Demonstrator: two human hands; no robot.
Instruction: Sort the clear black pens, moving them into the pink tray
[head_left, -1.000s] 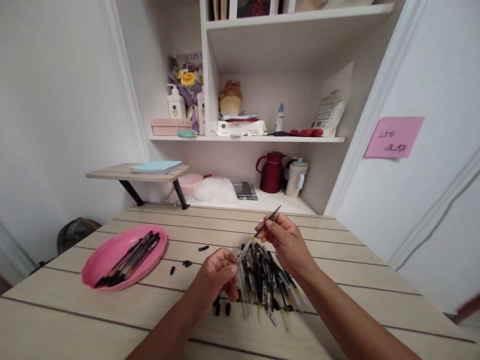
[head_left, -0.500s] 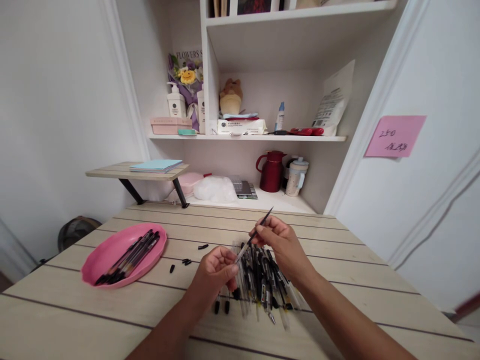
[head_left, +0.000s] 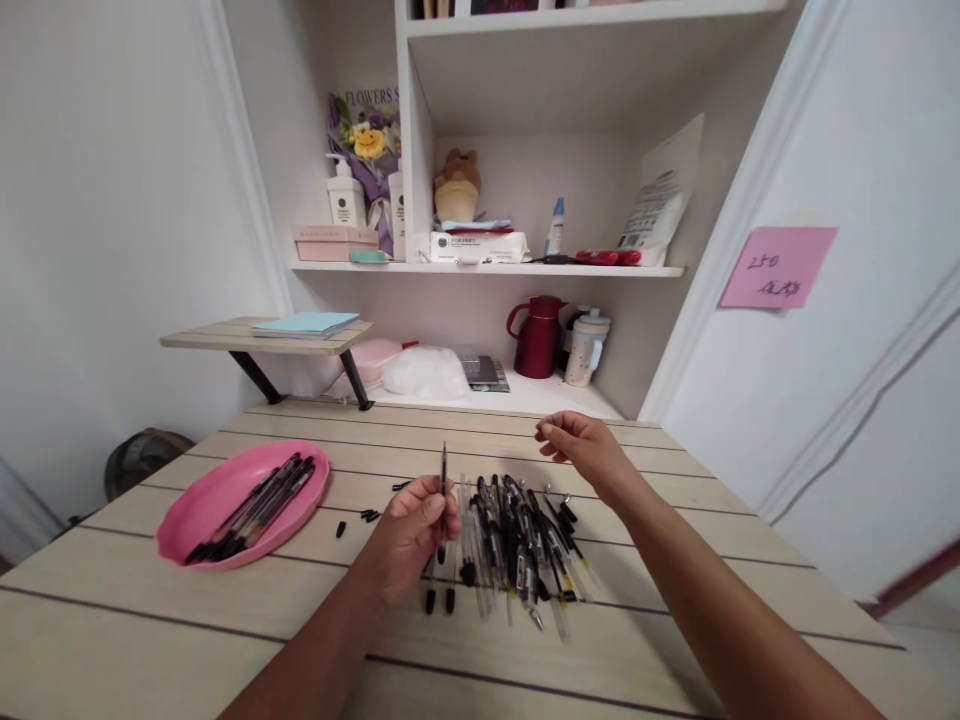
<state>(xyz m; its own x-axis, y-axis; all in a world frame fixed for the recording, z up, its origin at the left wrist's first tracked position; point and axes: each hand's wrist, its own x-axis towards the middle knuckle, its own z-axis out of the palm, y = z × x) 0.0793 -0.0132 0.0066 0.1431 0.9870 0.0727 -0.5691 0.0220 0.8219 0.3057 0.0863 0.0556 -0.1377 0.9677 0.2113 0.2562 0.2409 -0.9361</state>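
Note:
My left hand (head_left: 412, 530) is closed around a pen (head_left: 444, 462), held nearly upright with its narrow end pointing up. Above the far right side of the pile, my right hand (head_left: 581, 450) hovers with loosely curled fingers, slightly apart, and nothing visible in them. Between and below the hands lies a pile of pen parts (head_left: 517, 540): clear barrels, dark refills, black caps and metallic tips. Beside the left hand are small black caps (head_left: 341, 529). Two black-ended clear pieces (head_left: 450, 600) lie just below that hand, partly hidden by it.
A pink tray (head_left: 300, 517) with several black pens (head_left: 262, 510) stands on the left of the slatted table (head_left: 300, 670). Behind are a small raised stand (head_left: 202, 337) with blue paper, a plastic bag (head_left: 425, 374), a red jug (head_left: 538, 338) and a pale cup (head_left: 586, 350).
My right hand has let go of the dark piece and moved up and right, away from my left hand. The pen in my left hand has turned upright.

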